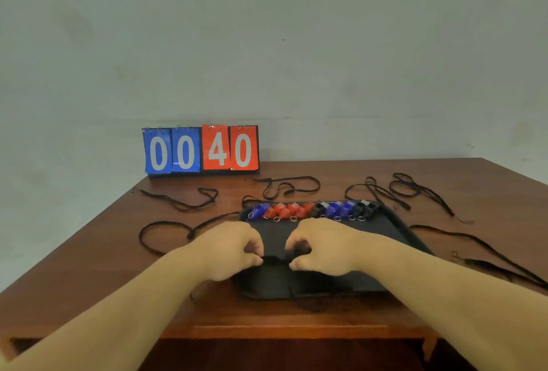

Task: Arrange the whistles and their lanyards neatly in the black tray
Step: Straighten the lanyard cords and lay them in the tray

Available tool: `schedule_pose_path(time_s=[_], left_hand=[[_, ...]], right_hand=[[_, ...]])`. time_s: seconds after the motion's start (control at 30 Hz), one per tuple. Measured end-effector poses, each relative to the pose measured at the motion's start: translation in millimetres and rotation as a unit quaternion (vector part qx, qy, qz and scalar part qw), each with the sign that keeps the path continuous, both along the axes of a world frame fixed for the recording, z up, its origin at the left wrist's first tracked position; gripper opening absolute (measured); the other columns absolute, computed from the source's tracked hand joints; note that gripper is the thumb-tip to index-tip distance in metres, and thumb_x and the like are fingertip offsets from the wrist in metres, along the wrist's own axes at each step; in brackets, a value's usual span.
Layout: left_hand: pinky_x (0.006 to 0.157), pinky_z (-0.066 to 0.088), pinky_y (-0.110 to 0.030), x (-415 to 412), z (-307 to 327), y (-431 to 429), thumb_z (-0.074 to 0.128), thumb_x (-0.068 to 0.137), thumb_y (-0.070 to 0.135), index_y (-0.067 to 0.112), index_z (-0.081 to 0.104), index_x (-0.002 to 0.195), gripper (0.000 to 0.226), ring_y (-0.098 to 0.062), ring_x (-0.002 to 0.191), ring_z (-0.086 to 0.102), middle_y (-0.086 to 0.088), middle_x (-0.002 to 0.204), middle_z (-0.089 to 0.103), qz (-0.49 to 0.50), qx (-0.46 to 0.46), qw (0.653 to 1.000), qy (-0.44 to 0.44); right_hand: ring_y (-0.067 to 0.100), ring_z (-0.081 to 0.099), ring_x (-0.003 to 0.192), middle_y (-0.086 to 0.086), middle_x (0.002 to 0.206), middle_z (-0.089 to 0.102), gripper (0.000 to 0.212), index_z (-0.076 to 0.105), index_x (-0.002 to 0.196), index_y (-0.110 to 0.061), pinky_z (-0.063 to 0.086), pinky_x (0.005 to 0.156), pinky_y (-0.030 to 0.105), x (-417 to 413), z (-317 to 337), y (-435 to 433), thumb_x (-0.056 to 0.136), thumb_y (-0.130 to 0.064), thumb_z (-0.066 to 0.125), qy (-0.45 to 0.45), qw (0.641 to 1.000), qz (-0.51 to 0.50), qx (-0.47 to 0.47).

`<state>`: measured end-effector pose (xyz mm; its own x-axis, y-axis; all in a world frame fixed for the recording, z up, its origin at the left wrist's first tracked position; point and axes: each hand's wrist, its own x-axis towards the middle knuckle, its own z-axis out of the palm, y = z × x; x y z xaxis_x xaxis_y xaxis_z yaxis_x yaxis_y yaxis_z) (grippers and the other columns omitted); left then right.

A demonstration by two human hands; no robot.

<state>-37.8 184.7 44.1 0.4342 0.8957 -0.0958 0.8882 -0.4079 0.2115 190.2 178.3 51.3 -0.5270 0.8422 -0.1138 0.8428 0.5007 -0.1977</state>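
A black tray (pixel 385 228) lies on the brown table in front of me. Along its far edge runs a row of several whistles: blue (pixel 259 210), red (pixel 286 210), black (pixel 318 209), blue again (pixel 338 209) and black (pixel 366 207), each with a small metal ring. My left hand (pixel 231 249) and my right hand (pixel 323 247) hover over the tray's middle, fingers curled. Between them they pinch a black lanyard (pixel 274 261), whose bunched cord hangs down over the tray's near part.
Several loose black lanyards lie on the table around the tray: at the left (pixel 184 201), front left (pixel 160 231), behind the tray (pixel 290 186), back right (pixel 409 189) and right (pixel 480 249). A flip scoreboard (pixel 201 149) reading 00 40 stands at the table's back edge against the wall.
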Motion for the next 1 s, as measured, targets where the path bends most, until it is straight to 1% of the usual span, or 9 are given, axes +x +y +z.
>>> schedule_pose_path(time_s=[0.13, 0.23, 0.33, 0.43, 0.57, 0.73, 0.83, 0.93, 1.0], left_hand=[[0.087, 0.053, -0.028, -3.3, -1.0, 0.7, 0.062, 0.099, 0.033, 0.035, 0.066, 0.096, 0.005, -0.006, 0.093, 0.062, 0.013, 0.099, 0.066, 0.003, 0.01, 1.0, -0.029], [0.085, 0.054, -0.027, -6.2, 6.5, -1.5, 0.056, 0.102, 0.031, 0.036, 0.06, 0.096, 0.008, -0.005, 0.089, 0.066, 0.014, 0.095, 0.069, 0.013, 0.031, 0.995, -0.096], [0.083, 0.054, -0.022, -3.5, 19.7, -6.3, 0.056, 0.102, 0.029, 0.036, 0.061, 0.097, 0.01, 0.0, 0.083, 0.069, 0.014, 0.09, 0.071, 0.018, 0.055, 0.983, -0.174], [0.08, 0.048, -0.017, -2.3, 35.6, -9.7, 0.061, 0.1, 0.032, 0.039, 0.064, 0.1, 0.007, 0.006, 0.083, 0.067, 0.017, 0.09, 0.071, 0.035, 0.092, 0.966, -0.238], [0.078, 0.045, -0.011, -14.3, 52.3, -10.6, 0.071, 0.095, 0.029, 0.038, 0.07, 0.103, 0.012, 0.001, 0.092, 0.066, 0.02, 0.097, 0.07, 0.087, 0.124, 0.943, -0.296], [0.095, 0.051, -0.026, -36.7, 49.4, 3.6, 0.069, 0.096, 0.03, 0.035, 0.072, 0.104, 0.01, 0.0, 0.096, 0.063, 0.019, 0.102, 0.069, 0.15, 0.147, 0.952, -0.224], [0.091, 0.054, -0.03, -48.9, 38.4, 13.5, 0.062, 0.1, 0.031, 0.03, 0.069, 0.103, 0.008, -0.005, 0.09, 0.066, 0.012, 0.099, 0.071, 0.219, 0.118, 0.939, -0.238], [0.077, 0.053, -0.03, -56.6, 30.1, 18.7, 0.055, 0.104, 0.029, 0.022, 0.067, 0.112, 0.017, -0.012, 0.089, 0.068, 0.001, 0.101, 0.072, 0.294, 0.062, 0.887, -0.351], [0.08, 0.054, -0.034, -58.3, 29.0, 21.7, 0.053, 0.106, 0.024, 0.016, 0.064, 0.115, 0.016, -0.018, 0.096, 0.069, -0.006, 0.107, 0.071, 0.336, -0.005, 0.788, -0.515]], right_hand=[[0.013, 0.057, 0.113, -0.006, 0.126, 0.062, 0.032, 0.066, 0.128, -0.027, 0.047, 0.098, 0.031, -5.6, -4.1, -1.9, 0.1, -0.04, 0.06, 0.03, 0.999, -0.038, 0.003], [0.008, 0.058, 0.116, -0.011, 0.129, 0.062, 0.032, 0.057, 0.131, -0.03, 0.045, 0.097, 0.026, -8.8, -0.3, -3.0, 0.102, -0.042, 0.055, 0.171, 0.98, -0.101, -0.035], [0.005, 0.064, 0.108, -0.013, 0.119, 0.068, 0.037, 0.051, 0.124, -0.032, 0.046, 0.088, 0.022, -13.4, 3.0, -6.8, 0.095, -0.048, 0.065, 0.266, 0.95, -0.115, -0.118], [0.008, 0.075, 0.094, -0.004, 0.099, 0.079, 0.022, 0.055, 0.111, -0.024, 0.051, 0.091, 0.026, -15.4, 6.5, -13.6, 0.096, -0.03, 0.069, 0.324, 0.934, -0.094, -0.114], [0.01, 0.074, 0.074, -0.001, 0.09, 0.08, 0.007, 0.067, 0.103, -0.018, 0.058, 0.086, 0.029, 1.1, 19.7, -13.5, 0.097, -0.02, 0.068, 0.426, 0.892, -0.134, -0.071], [0.007, 0.063, 0.061, 0.001, 0.083, 0.08, 0.003, 0.075, 0.094, -0.016, 0.056, 0.074, 0.026, 37.8, 26.8, -6.7, 0.093, -0.017, 0.072, 0.452, 0.869, -0.202, -0.02], [0.004, 0.064, 0.061, -0.004, 0.081, 0.08, 0.004, 0.076, 0.093, -0.019, 0.053, 0.065, 0.019, 52.4, 22.3, -5.9, 0.093, -0.02, 0.073, 0.415, 0.878, -0.24, -0.006], [0.006, 0.067, 0.069, -0.006, 0.081, 0.079, 0.003, 0.076, 0.093, -0.022, 0.055, 0.066, 0.02, 61.1, 15.8, -5.1, 0.093, -0.023, 0.072, 0.4, 0.879, -0.258, -0.009], [0.009, 0.068, 0.072, -0.005, 0.082, 0.079, 0.004, 0.075, 0.094, -0.02, 0.058, 0.069, 0.022, 65.2, 12.6, -4.0, 0.093, -0.022, 0.072, 0.403, 0.878, -0.259, -0.012]])
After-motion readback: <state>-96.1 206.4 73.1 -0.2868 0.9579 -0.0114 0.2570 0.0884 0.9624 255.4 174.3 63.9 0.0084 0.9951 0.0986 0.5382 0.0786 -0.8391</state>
